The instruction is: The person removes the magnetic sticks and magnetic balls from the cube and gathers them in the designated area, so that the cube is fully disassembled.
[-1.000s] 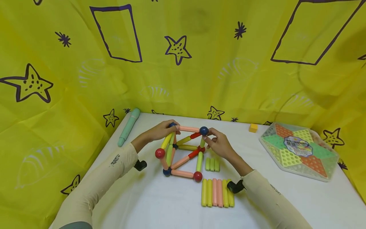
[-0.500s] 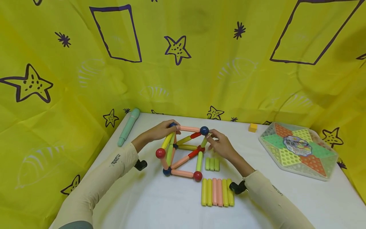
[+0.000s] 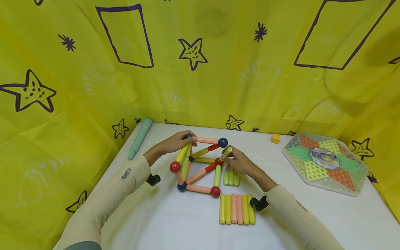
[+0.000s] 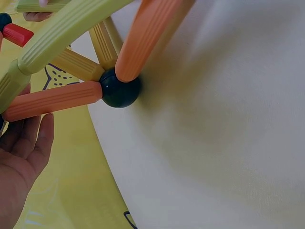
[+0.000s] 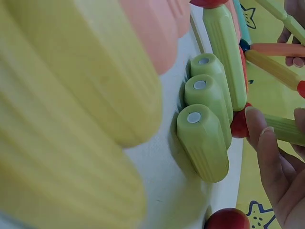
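Observation:
A frame of magnetic building rods and balls stands mid-table. My left hand (image 3: pixel 178 141) grips its top left corner, at a dark blue ball (image 3: pixel 188 136) and the end of a pink rod (image 3: pixel 206 140). That rod runs across to a second dark blue ball (image 3: pixel 223 142). With thumb and fingers, my right hand (image 3: pixel 239 161) pinches a light green rod (image 3: pixel 227 151). This rod leans right, its upper end apart from the second ball and its lower end at a red ball (image 3: pixel 219 161). In the right wrist view, fingertips (image 5: pixel 254 121) overlap the red ball.
Short green rods (image 3: pixel 231 178) lie beside the frame, with a row of yellow and pink rods (image 3: pixel 234 209) nearer. Another red ball (image 5: pixel 226 220) shows in the right wrist view. Farther out are a green stick (image 3: pixel 140 139), an orange cube (image 3: pixel 275 139) and a hexagonal box (image 3: pixel 325 163).
The upright green rod has tipped to the right, away from the upper right blue ball. My right hand has moved slightly down with it. The left hand keeps its place.

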A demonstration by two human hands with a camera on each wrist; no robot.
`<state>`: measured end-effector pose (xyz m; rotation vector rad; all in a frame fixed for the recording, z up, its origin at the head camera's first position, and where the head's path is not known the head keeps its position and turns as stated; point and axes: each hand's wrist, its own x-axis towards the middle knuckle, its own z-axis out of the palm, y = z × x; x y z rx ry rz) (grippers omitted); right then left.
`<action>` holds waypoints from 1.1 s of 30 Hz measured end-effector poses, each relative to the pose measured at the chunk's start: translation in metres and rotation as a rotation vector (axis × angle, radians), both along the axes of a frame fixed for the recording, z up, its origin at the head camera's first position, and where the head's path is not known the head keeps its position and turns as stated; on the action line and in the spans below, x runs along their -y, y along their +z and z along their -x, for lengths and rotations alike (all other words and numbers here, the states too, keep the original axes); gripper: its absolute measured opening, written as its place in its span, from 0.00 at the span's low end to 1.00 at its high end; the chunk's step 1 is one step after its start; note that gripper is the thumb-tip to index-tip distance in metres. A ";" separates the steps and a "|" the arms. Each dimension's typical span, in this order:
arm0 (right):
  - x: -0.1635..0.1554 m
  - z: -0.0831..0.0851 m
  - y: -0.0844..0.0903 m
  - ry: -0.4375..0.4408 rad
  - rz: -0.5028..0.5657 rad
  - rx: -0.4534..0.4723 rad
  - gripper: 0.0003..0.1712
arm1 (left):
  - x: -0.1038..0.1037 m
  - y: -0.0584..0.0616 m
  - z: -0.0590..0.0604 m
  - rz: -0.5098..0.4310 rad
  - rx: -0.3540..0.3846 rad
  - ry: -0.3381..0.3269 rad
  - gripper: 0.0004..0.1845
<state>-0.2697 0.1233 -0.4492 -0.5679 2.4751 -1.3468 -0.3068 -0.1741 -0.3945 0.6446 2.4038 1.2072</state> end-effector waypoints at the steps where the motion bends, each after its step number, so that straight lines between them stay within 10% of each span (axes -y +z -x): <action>1: 0.000 0.001 0.000 0.014 0.006 0.008 0.11 | 0.000 0.001 0.000 0.001 0.003 0.002 0.22; 25: -0.014 0.001 0.016 -0.103 -0.012 0.000 0.14 | 0.002 0.001 0.001 0.005 0.015 -0.002 0.22; 33: -0.050 -0.024 0.029 -0.074 -0.010 -0.037 0.13 | -0.002 0.002 0.001 0.010 0.019 -0.017 0.22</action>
